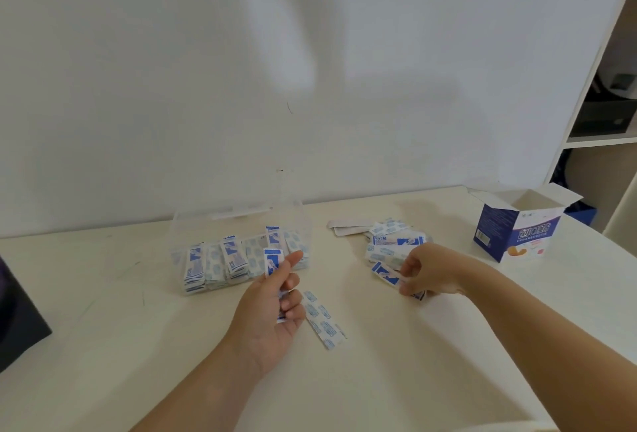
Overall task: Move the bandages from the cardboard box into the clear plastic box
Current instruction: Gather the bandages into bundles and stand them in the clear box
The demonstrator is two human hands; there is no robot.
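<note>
White wall (172, 52) backs a cream table (448, 380), which carries everything. At the rear left sits the clear plastic box (238, 213), its walls hard to trace against the background. It already holds rows of bandages (220, 259) standing on edge, probably so that more fit. The cardboard box (517, 228) stands open at the far right, well apart; its inside looks empty, though the bottom is hidden. Between the two lies a loose pile of bandages (393, 245), seemingly tipped out for easier picking. The left hand (272, 314) grips a small stack of bandages (273, 261) upright just in front of the plastic box, likely gathering a batch before dropping it in. The right hand (427, 271) pinches one bandage (384, 273) at the pile's near edge. A lone strip (322, 319) lies flat beside the left hand. A dark object (17, 321) is cut off at the left edge.
</note>
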